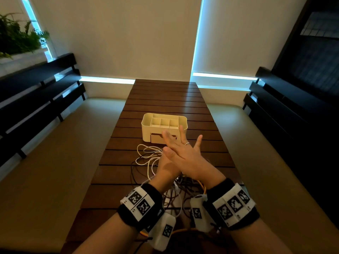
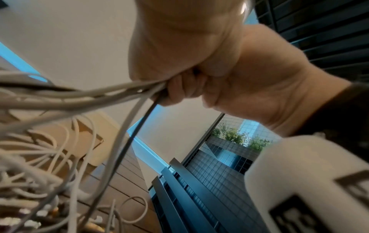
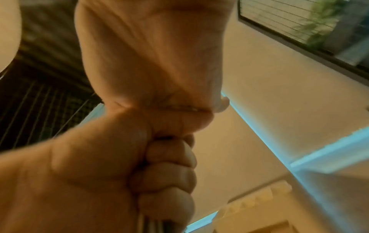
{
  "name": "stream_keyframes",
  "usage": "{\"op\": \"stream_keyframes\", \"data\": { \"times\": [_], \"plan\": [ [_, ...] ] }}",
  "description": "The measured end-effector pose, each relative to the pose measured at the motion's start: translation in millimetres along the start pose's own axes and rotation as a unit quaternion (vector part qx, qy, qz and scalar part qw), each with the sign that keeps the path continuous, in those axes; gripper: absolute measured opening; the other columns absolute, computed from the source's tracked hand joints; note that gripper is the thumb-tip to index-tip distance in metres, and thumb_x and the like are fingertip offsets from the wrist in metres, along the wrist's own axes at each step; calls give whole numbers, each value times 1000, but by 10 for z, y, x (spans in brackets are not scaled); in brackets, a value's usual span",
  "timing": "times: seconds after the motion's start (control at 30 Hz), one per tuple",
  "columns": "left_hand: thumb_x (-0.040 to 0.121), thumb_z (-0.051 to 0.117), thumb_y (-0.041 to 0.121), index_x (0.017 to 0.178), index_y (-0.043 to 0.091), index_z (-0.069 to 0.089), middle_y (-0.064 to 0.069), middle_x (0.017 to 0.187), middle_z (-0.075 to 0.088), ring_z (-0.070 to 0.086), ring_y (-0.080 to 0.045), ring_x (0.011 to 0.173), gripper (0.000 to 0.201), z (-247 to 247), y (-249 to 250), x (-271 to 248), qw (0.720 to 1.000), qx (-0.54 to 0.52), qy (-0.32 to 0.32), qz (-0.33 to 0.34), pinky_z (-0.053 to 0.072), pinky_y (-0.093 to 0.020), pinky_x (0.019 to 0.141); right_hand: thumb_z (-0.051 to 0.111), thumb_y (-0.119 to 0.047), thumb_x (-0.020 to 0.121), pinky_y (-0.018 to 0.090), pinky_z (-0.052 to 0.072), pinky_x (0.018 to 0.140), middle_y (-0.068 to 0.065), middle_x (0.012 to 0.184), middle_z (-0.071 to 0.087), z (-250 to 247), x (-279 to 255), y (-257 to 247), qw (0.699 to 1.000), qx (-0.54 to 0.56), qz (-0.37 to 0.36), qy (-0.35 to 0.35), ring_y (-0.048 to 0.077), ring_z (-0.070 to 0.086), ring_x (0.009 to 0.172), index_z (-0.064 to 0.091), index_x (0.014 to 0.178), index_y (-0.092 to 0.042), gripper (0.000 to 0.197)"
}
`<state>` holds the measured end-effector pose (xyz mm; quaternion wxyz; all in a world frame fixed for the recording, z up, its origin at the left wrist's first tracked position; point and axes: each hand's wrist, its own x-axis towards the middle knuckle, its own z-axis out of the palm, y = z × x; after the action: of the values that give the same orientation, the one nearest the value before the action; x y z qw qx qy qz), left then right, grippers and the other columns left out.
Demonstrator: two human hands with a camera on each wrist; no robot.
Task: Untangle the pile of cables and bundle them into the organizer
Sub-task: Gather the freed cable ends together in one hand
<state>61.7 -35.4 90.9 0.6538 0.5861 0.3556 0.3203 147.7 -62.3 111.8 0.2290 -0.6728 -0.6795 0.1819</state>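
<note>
One slatted wooden surface [image 1: 165,99], long and narrow. Near its close end, one tangled pile of cables [image 1: 146,154], mostly white and dark, with one orange strand. Just beyond the pile and apart from it, one cream organizer [image 1: 146,125], upright, with open compartments on top and one drawer in front, no cable inside. Two hands crossed above the pile. Left hand [image 1: 167,168] underneath, grip clamped on a bunch of cables, fingers [image 2: 179,89] curled round them. Right hand [image 1: 185,158] laid across the left, grip apart, fingers spread, holding nothing. One ring [image 1: 187,143] on a right finger.
</note>
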Motion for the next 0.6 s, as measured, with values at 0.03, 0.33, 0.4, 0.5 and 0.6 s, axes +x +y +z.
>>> {"op": "stream_keyframes", "data": {
  "times": [0.03,0.33,0.4,0.5,0.6],
  "plan": [
    [94,48,1,72,22,52,7,76,66,57,-5,71,31,-6,34,10,1000,-3,9,6,53,-33,78,20,-49,96,47,-27,106,-24,150,-11,-54,-31,-27,994,113,-5,1,9,-26,139,-6,143,-41,55],
    [87,64,12,87,15,47,14,46,47,41,0,40,17,-101,79,238,986,-164,32,6,35,-13,42,54,-9,87,42,51,83,13,101,66,526,-165,178,950,303,70,-11,28,62,93,58,103,-12,17],
    [88,63,14,74,21,48,14,48,50,44,0,48,21,-141,104,229,991,-124,39,31,40,-13,53,50,-12,91,39,42,64,10,77,59,559,-123,169,957,275,94,16,23,53,67,55,95,-5,9],
    [84,67,21,75,14,57,0,68,62,58,-10,65,15,-233,97,233,998,-52,5,37,45,-22,69,46,-17,94,37,35,61,3,67,51,532,-95,195,948,285,120,69,16,44,57,56,90,-5,16],
    [85,63,33,102,10,66,-5,107,70,63,-14,102,28,-260,0,247,998,-29,-55,-12,46,-26,84,43,-27,95,41,49,83,6,103,67,478,-64,209,954,263,95,111,21,62,94,60,114,-17,28]
  ]
}}
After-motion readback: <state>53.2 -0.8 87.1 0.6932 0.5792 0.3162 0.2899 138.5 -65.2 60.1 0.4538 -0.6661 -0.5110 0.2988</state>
